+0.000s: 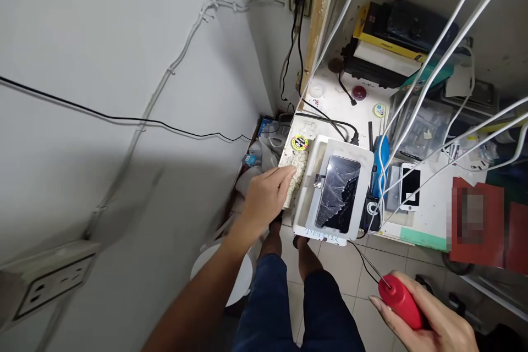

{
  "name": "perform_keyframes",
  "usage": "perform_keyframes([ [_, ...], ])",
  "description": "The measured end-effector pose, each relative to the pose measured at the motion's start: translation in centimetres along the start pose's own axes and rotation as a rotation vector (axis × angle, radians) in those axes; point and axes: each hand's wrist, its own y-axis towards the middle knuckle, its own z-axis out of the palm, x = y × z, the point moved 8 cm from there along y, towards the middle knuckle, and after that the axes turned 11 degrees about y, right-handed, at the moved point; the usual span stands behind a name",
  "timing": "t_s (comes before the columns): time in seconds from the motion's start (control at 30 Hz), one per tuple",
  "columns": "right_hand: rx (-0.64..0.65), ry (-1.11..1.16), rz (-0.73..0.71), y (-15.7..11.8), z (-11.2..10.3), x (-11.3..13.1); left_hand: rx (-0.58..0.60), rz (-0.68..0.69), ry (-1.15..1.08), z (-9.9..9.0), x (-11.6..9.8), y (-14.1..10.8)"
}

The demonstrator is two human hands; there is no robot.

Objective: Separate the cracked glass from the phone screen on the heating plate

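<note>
My right hand is closed around the red handle of a tool with a thin metal shaft, which points up and left. My left hand rests at the bench's left end, by a speckled pale patch. Its fingers are bent and pressed together; whether anything is between them is hidden. To the right of that hand lies a phone with a badly cracked screen, on a grey plate of a white box-like device. A metal clip touches the phone's left side.
White cables hang across the bench's right half. A white phone, a blue object and stacked boxes sit there. Black cords run behind the device. A white bucket stands below my left arm.
</note>
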Motion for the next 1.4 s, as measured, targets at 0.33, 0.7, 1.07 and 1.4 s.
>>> perform_keyframes([
  [0.33,-0.101,0.083,0.017,0.5,-0.6,0.4,0.346,-0.034,0.172,3.3,-0.2,1.1],
  [0.7,-0.091,0.088,0.046,0.5,-0.5,0.4,0.421,-0.114,0.387,3.3,-0.4,2.0],
  [1.07,-0.079,0.104,0.137,0.2,-0.2,-0.4,0.313,-0.108,0.285,2.9,0.9,2.2],
  [1.4,0.000,0.089,0.380,0.5,1.1,-2.4,-0.006,0.257,-0.067,-2.3,-3.2,1.8],
])
